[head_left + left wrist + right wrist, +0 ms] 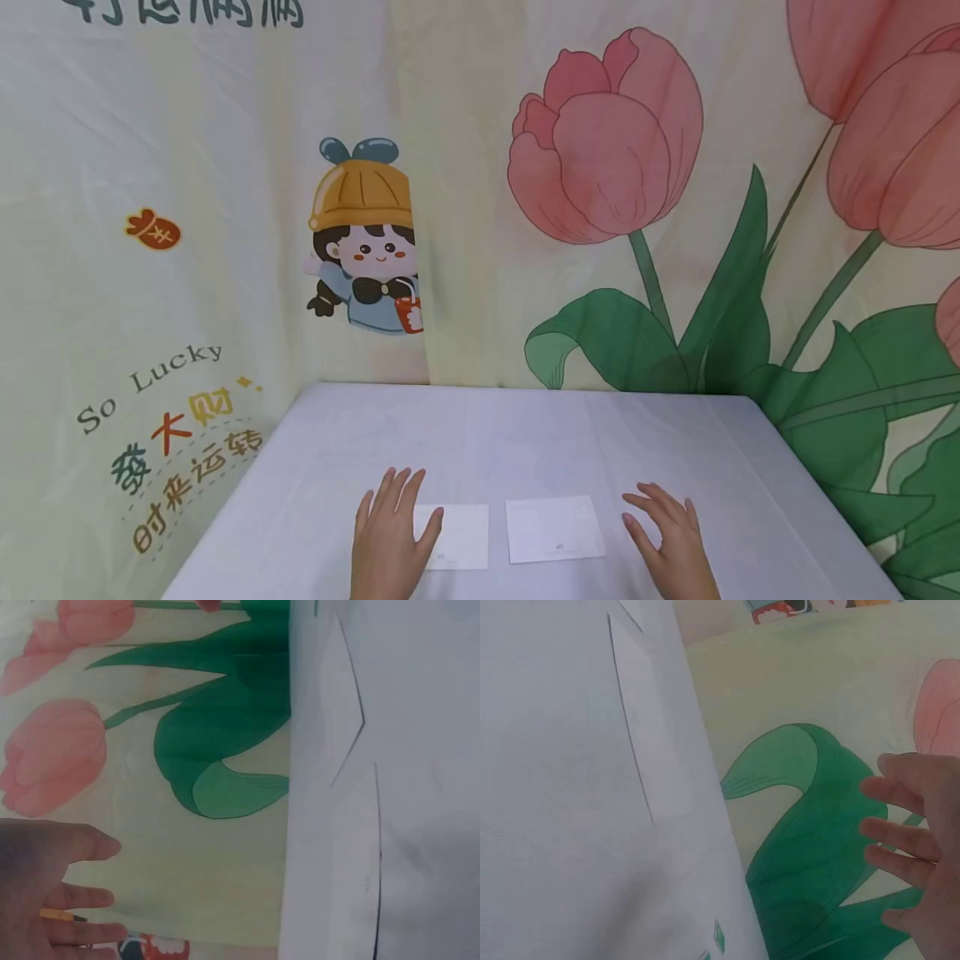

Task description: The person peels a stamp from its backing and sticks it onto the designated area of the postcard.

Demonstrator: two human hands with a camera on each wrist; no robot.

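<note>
Two white rectangular cards lie side by side on the white-covered table, each with a small faint mark near its lower edge. The left card (467, 537) is partly covered by my left hand (393, 533), which hovers over its left side with fingers straight and thumb spread. To the right of the right card (555, 530), my right hand (673, 537) is held with fingers loosely bent and apart, holding nothing. The left wrist view has the left hand (52, 892) in its lower left corner; in the right wrist view, the right hand (922, 840) shows spread fingers.
The table (420, 433) ends at a printed cloth backdrop (465, 250) with pink tulips, green leaves, a cartoon child and lettering. Its left and right edges slope outward toward me.
</note>
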